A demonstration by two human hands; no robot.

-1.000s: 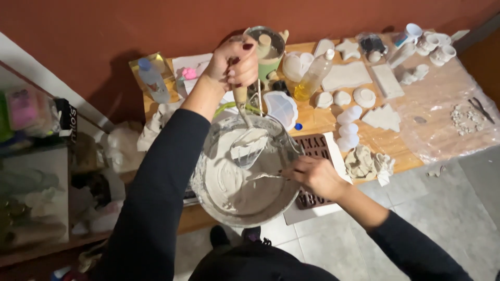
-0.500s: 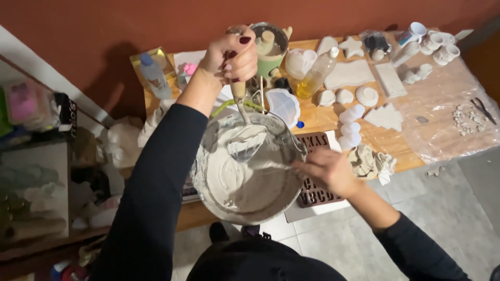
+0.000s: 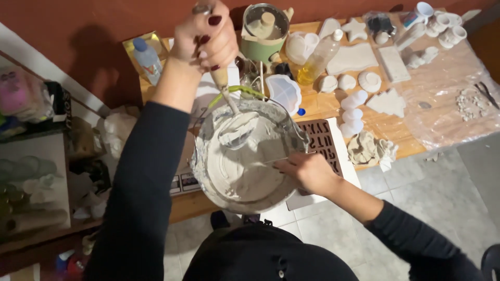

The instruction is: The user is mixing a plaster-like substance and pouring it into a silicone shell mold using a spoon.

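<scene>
The left hand (image 3: 208,36) is gripping the spoon (image 3: 232,112) handle up high, the right hand (image 3: 307,171) is holding the bowl (image 3: 208,177) rim, and the thick grey mix (image 3: 245,166) is looking heavy and sticky.

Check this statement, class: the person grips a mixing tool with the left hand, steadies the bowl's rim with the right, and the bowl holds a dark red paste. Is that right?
One detail is wrong: the colour. The head view shows the bowl holding a pale grey-white paste, not dark red. The rest stands: the left hand grips the mixing tool, and the right hand steadies the rim.
</scene>
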